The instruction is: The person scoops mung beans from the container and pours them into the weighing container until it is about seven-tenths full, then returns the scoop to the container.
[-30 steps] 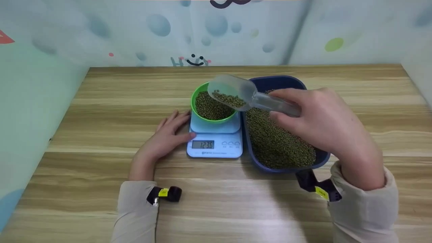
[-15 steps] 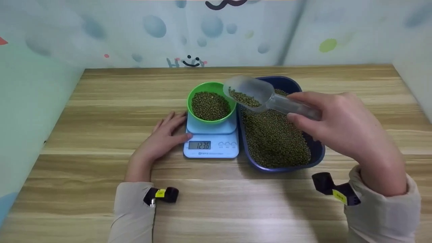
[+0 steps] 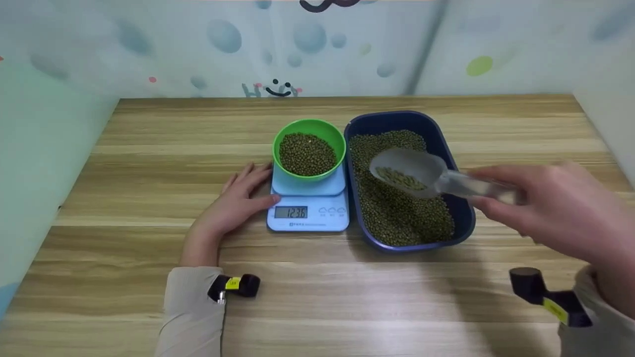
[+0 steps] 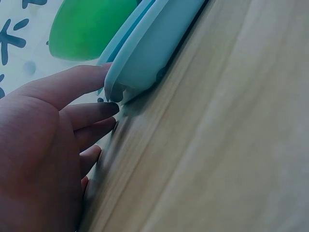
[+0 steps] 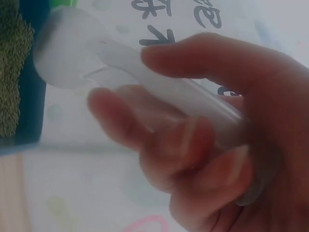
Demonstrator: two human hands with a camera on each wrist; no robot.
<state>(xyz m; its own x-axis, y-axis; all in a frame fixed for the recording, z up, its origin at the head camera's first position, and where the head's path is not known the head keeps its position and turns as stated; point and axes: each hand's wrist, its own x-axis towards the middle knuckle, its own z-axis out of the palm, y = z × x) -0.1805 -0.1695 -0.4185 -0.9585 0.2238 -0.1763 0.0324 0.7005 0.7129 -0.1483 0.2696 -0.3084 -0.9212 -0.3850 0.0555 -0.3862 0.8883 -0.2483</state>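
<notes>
My right hand (image 3: 555,203) grips the handle of a clear plastic scoop (image 3: 412,168), which holds some small green beans over the blue bin (image 3: 464,218). More beans (image 3: 397,218) fill much of that bin. In the right wrist view the fingers (image 5: 178,145) curl round the scoop's handle. Just left of the bin a green bowl (image 3: 327,130), partly filled with beans, sits on a pale blue kitchen scale (image 3: 307,218) reading 123.6. My left hand (image 3: 235,203) rests at the scale's left side, its fingers fairly straight, thumb touching the edge.
The wooden table (image 3: 317,297) runs back to a patterned wall (image 3: 317,49). Camera bands sit on both wrists, the left band (image 3: 234,285) above the table. The bin stands close beside the scale's right side.
My right hand has moved the scoop right and toward me, from over the green bowl to over the bin. Beans stay in the scoop. The left hand and the reading are unchanged.
</notes>
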